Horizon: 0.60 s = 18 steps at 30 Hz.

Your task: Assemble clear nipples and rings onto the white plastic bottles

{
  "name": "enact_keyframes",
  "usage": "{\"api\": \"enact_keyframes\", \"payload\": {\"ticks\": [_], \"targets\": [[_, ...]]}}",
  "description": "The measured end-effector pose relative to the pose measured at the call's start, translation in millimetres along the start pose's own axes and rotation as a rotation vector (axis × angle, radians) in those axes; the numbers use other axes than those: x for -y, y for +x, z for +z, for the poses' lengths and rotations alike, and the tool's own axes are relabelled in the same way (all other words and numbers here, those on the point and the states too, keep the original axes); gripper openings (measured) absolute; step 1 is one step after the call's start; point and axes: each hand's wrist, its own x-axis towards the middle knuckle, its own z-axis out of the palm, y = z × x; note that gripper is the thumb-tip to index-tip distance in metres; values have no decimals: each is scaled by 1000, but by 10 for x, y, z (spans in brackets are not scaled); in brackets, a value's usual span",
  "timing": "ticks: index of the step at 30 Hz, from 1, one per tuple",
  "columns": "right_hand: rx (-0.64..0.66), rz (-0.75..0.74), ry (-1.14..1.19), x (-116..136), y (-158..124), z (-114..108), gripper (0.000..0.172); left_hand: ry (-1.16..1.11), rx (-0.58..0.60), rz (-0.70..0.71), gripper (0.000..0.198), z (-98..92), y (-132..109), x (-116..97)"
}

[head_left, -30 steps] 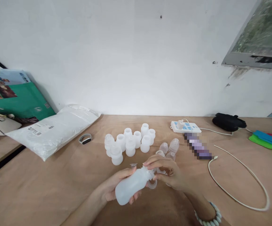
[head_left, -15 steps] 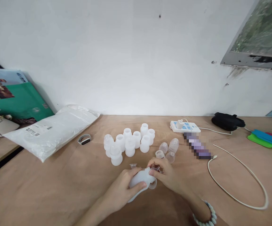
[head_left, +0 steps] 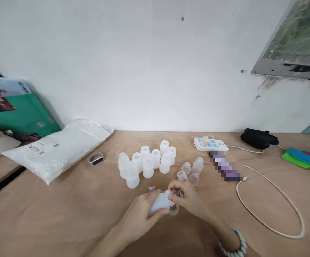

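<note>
My left hand (head_left: 141, 214) is wrapped round a white translucent bottle (head_left: 159, 203), which lies tilted with its mouth to the right. My right hand (head_left: 185, 194) pinches at the bottle's neck; its fingers partly hide the mouth and any small part there. Just under those fingers lies a clear ring-shaped piece (head_left: 173, 210). A small clear fitting (head_left: 151, 188) sits on the table beyond the bottle. Past my right hand stand several clear domed caps (head_left: 198, 165) and a clear threaded collar (head_left: 182, 175).
Several white bottles (head_left: 148, 167) stand grouped ahead, some with clear tops. Leftward are a grey wristband (head_left: 96, 158) and a white plastic parcel (head_left: 66, 146). To the right lie a power strip (head_left: 218, 144), a blurred phone (head_left: 224, 166), a looped cable (head_left: 283, 192) and a black pouch (head_left: 259, 138).
The bottle has turned slightly in my left hand, its lower end now more covered by the palm. My right hand stays at its neck. The other things have not moved.
</note>
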Motion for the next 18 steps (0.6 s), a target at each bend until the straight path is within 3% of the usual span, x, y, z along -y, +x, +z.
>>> {"api": "enact_keyframes", "payload": {"ticks": [2,6,9,14,18], "targets": [[3,-25,23,-8,-5,-20,21,-72,5,-16,35,4,1,26],[101,-196,106,57,-40,-151,51,-441,32,-123,46,14,8,92],[109,-256,93,97,-49,-180,39,-588,131,-161,53,20,11,84],[10,-74,-2,59,-32,-37,16,-166,-26,-30,35,27,-11,16],[-48,16,53,-11,-14,73,16,22,-85,47,42,43,-40,29]]}}
